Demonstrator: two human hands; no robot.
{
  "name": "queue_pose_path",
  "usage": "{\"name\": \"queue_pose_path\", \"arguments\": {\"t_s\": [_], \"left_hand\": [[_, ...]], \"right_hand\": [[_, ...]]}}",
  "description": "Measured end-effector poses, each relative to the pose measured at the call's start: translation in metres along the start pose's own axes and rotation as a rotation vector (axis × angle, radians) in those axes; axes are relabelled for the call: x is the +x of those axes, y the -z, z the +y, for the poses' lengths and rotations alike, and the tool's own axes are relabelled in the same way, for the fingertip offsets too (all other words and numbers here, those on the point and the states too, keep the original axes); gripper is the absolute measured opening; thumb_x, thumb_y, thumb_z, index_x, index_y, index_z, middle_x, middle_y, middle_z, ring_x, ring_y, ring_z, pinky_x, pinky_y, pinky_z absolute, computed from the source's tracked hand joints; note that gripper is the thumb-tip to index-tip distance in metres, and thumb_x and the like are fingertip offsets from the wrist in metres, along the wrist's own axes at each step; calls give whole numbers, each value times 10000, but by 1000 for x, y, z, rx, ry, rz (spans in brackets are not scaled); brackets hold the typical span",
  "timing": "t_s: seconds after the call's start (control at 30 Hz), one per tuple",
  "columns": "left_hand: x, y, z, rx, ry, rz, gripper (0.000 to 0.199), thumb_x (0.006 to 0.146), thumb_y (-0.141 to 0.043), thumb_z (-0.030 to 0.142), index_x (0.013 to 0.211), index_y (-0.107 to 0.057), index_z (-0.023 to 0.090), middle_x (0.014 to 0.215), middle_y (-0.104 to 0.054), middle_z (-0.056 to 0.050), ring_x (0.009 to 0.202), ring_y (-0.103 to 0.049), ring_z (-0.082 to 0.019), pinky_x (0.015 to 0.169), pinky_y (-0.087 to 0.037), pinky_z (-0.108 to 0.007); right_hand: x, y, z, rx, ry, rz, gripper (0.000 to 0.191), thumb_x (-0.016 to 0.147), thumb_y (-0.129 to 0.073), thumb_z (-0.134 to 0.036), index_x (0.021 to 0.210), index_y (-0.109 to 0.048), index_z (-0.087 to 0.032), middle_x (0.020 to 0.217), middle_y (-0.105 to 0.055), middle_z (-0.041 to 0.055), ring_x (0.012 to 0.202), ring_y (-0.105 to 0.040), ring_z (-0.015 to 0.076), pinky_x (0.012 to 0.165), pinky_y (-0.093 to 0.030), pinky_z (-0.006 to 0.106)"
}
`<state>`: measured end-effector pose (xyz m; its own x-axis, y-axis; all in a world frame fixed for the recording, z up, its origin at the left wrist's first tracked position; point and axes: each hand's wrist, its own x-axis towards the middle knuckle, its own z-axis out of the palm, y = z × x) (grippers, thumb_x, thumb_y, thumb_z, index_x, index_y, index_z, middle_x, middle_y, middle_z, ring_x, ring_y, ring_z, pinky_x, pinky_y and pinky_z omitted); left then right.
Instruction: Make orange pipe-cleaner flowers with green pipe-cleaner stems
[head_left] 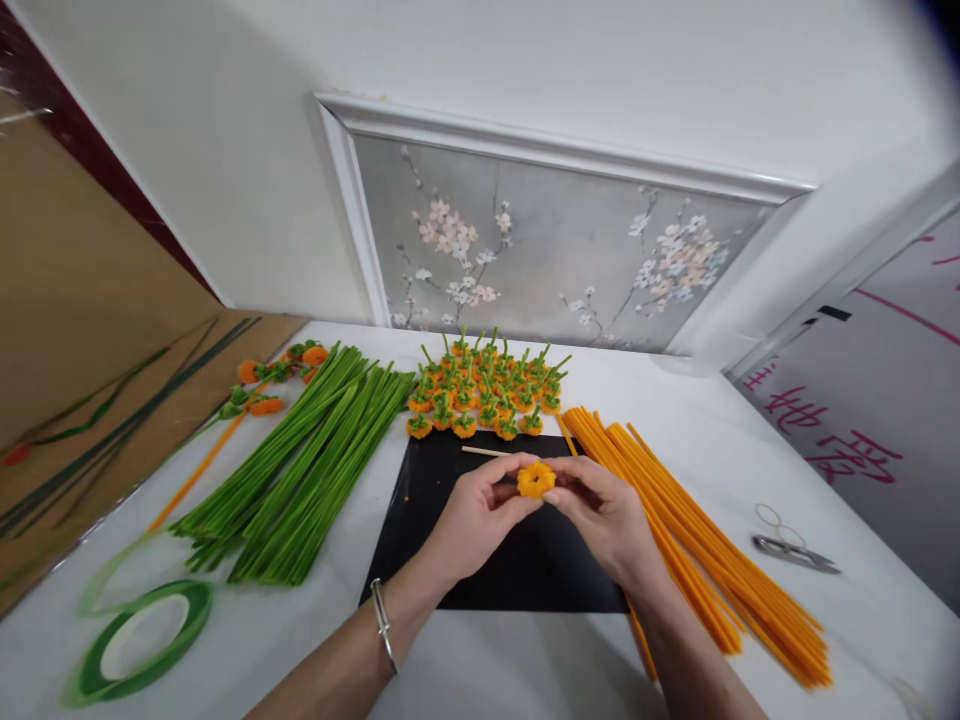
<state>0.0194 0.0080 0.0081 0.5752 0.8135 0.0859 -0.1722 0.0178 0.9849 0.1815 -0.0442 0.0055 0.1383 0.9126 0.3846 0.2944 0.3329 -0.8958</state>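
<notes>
Between my two hands is a small orange pipe-cleaner pumpkin (535, 480), a ribbed ring with a dark hole in its middle. My left hand (480, 510) pinches it from the left and my right hand (604, 505) from the right, thumbs and fingertips closed on its sides. Both hands are above a black mat (510, 570). A thin pale stick (484, 451) lies on the mat just beyond my left fingers, its right end hidden behind them. Past the mat stand several finished orange pumpkins (487, 395) with green tops and upright green stems.
Green pipe cleaners (300, 470) lie left of the mat, orange pipe cleaners (697, 540) right. Green floral tape (142, 640) lies front left, near a stem with orange pumpkins (266, 405). Thread snips (795, 552) lie far right. A wall with a framed floral panel (555, 250) closes the back.
</notes>
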Motion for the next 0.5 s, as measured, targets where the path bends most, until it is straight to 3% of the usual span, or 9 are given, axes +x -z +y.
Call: {"name": "queue_pose_path", "arguments": {"t_s": [0.2, 0.37, 0.5], "left_hand": [[-1, -1, 1, 45, -105, 24, 267, 781, -649, 107, 1033, -671, 191, 1050, -684, -28, 973, -652, -176, 906, -522, -282], [-2, -2, 2, 27, -88, 69, 313, 761, -661, 117, 1068, -663, 176, 1111, -657, -50, 1018, -646, -202, 943, -517, -324], [-2, -2, 5, -13, -39, 19, 419, 755, -683, 151, 1168, -629, 199, 1182, -635, -52, 1034, -648, -210, 947, -515, -332]], "right_hand": [[0, -4, 0, -14, 48, 22, 166, 799, -677, -213, 959, -698, -252, 848, -648, 9, 708, -588, 126, 613, -501, 217], [0, 0, 1, -13, 75, -21, 290, 786, -698, -213, 1071, -673, -264, 964, -658, 33, 849, -625, 159, 722, -530, 250], [2, 4, 1, 5, 68, -20, 296, 796, -689, -215, 1087, -675, -264, 947, -668, 36, 840, -639, 163, 727, -540, 258]]}}
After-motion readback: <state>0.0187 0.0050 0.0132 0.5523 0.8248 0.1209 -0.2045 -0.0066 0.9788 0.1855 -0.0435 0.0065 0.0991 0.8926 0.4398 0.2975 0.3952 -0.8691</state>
